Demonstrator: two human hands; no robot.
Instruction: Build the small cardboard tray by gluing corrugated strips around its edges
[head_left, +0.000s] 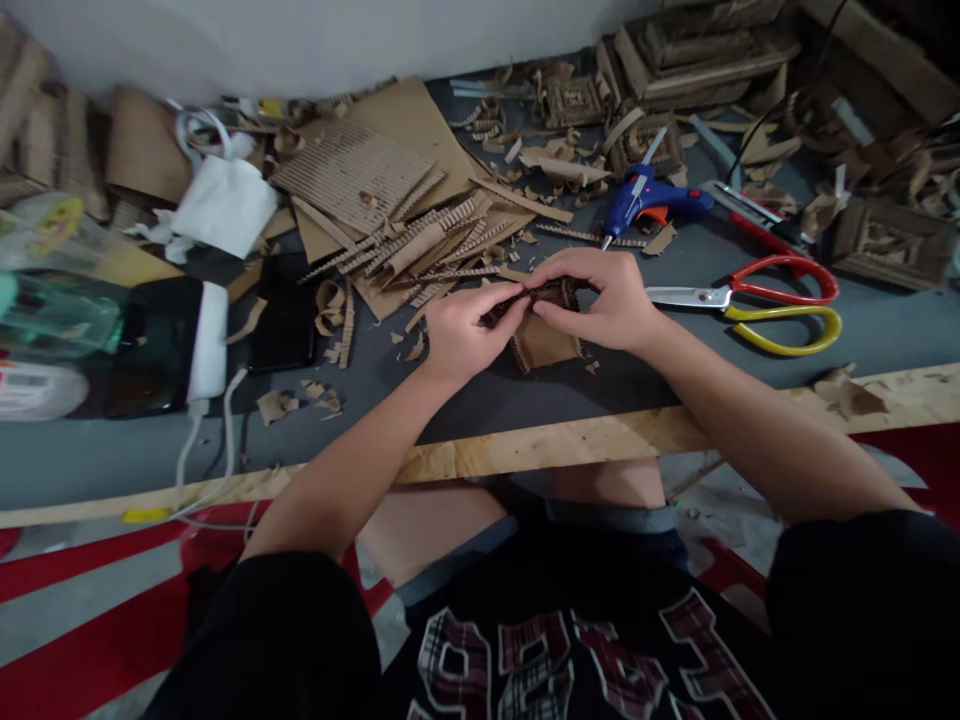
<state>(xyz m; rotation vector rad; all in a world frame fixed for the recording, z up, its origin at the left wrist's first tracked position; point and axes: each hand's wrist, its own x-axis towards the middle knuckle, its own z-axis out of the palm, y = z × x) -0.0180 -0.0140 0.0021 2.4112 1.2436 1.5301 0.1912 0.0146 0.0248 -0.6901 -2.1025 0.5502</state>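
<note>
A small cardboard piece with a raised corrugated border [553,345] lies at the table's front, under my fingers. My left hand [476,328] pinches at its upper left edge, thumb and forefinger together. From the other side my right hand [596,298] curls over the piece, its thumb and forefinger meeting the left fingertips at the same edge. The fingers hide part of the border, and any small strip between them is too dark to make out. Just right of my right hand lie scissors [709,298] with one red and one yellow handle.
A blue glue gun [649,203] and a red-handled cutter [772,230] lie behind the scissors. Corrugated cardboard sheets [352,175] and strips fill the back middle. A black phone [281,315], a power bank [206,340] with a cable and a tissue roll [225,200] are at left.
</note>
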